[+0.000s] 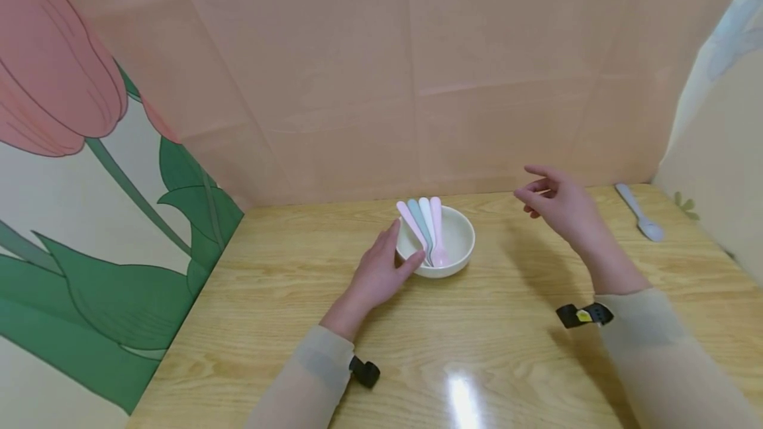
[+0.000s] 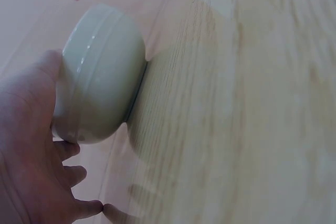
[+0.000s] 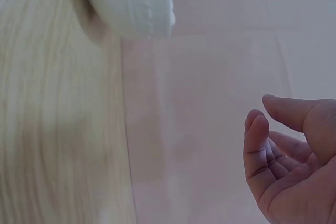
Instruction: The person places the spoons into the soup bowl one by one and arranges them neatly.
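A white bowl (image 1: 461,237) stands on the wooden table. Several small utensils lean inside it with their handles over the far rim: a pink one (image 1: 411,220), a teal one (image 1: 416,212), a white one (image 1: 426,207) and a light pink one (image 1: 438,224). Some of their heads overlap, so their exact kinds are unclear. My left hand (image 1: 375,270) holds the bowl's left side between thumb and index finger, its other fingers spread below in the left wrist view. To the bowl's right, my right hand (image 1: 560,207) hovers above the table, fingers loosely curled, holding nothing.
A grey-lavender spoon (image 1: 639,212) lies at the table's far right, beyond my right hand. A pinkish cloth (image 1: 334,118) hangs behind the table's back edge. Flower-printed covering (image 1: 119,270) borders the left side, and a pale one (image 1: 727,151) the right.
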Demonstrator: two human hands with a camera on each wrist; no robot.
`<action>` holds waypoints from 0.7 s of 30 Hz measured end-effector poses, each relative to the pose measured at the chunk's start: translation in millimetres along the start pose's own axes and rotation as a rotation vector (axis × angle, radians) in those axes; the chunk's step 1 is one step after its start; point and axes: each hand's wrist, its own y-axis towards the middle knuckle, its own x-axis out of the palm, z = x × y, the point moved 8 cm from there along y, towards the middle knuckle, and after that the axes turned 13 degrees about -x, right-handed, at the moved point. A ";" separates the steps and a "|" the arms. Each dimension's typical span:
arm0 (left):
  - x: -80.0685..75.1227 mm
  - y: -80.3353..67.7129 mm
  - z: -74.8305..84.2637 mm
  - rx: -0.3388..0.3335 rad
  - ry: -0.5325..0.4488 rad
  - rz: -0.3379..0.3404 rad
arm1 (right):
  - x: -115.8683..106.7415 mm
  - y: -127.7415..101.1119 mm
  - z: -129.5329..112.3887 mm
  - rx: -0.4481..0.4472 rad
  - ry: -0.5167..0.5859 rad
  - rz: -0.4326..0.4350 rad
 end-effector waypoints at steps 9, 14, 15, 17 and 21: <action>-0.1 -0.5 1.5 0.005 0.001 0.005 | -22.8 -2.5 23.5 0.028 0.015 0.051; -0.4 -0.4 2.0 -0.002 0.003 0.003 | -36.5 -4.8 32.4 0.050 0.018 0.084; -0.4 -0.4 2.0 -0.003 0.004 0.002 | -39.6 -5.5 33.8 0.057 0.018 0.091; -0.5 -0.7 1.9 -0.006 0.004 0.001 | -45.2 -7.4 37.6 0.070 0.016 0.103; -0.2 -1.2 1.2 -0.014 0.003 -0.004 | -52.9 -11.8 49.7 0.091 0.031 0.127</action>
